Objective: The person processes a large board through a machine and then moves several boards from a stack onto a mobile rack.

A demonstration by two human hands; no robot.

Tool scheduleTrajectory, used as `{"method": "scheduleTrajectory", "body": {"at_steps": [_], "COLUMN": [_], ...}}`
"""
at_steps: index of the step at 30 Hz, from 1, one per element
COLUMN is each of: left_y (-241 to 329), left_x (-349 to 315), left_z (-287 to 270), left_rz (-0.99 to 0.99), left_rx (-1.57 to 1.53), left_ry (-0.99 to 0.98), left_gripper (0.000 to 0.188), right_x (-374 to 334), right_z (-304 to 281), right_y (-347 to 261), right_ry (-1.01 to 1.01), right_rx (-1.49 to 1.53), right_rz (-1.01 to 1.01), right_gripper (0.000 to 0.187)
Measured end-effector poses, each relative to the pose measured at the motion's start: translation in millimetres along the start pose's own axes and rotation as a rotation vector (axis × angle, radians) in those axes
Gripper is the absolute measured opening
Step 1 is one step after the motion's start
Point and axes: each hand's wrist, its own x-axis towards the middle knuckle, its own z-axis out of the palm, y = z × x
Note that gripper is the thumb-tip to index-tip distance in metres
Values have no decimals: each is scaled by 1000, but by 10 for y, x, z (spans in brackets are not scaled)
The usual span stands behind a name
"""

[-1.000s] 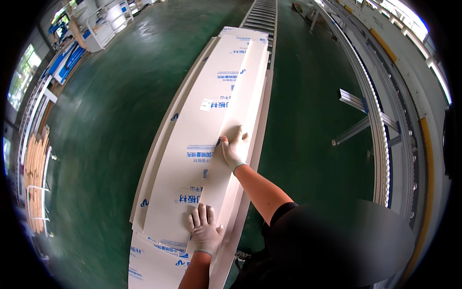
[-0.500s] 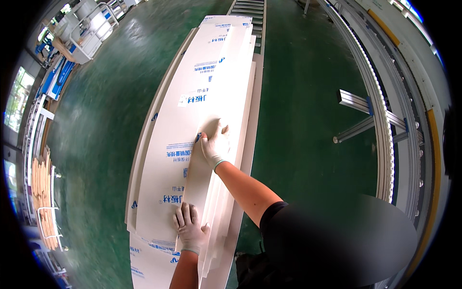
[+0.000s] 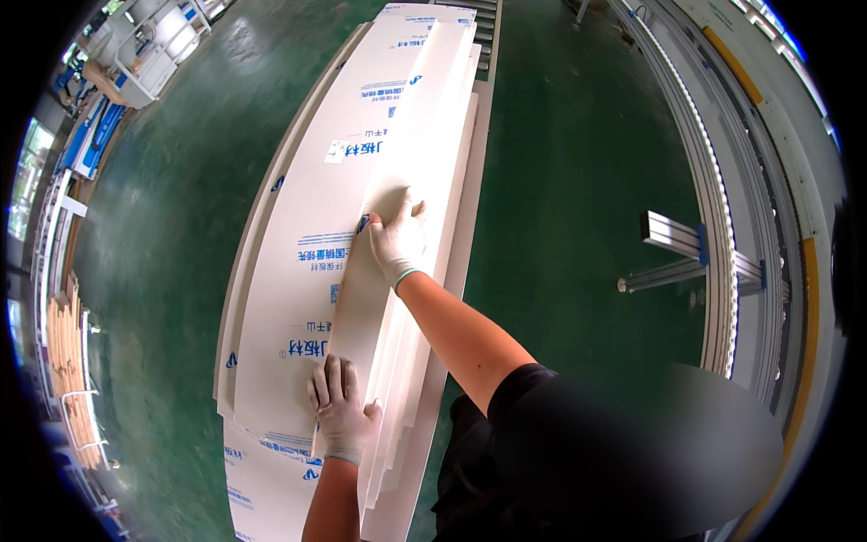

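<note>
Narrow board lies already on wide boards, edges uneven; left hand near, right hand far, both spread on it.

Roller conveyor, white boards stacked atop

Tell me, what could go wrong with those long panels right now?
The narrow panel might slide, as it lies flat on the wide printed panel. The left hand and right hand rest by its left edge, so a finger could perhaps get pinched. The lower panels have stepped, uneven edges on the right, which might catch or chip.
</note>
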Motion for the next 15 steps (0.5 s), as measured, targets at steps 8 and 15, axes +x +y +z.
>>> {"method": "scheduleTrajectory", "body": {"at_steps": [8,15], "left_y": [-198,-302], "left_x": [-43,-57], "left_z": [102,220], "left_rz": [29,78], "left_rx": [2,-11], "left_ry": [18,25], "left_gripper": [85,83], "right_x": [-67,-68], "right_z": [46,-681], "right_y": [-26,837], "right_ry": [-30,-397], "right_rx": [-75,-95], "right_rz": [-24,-277], "right_gripper": [90,85]}}
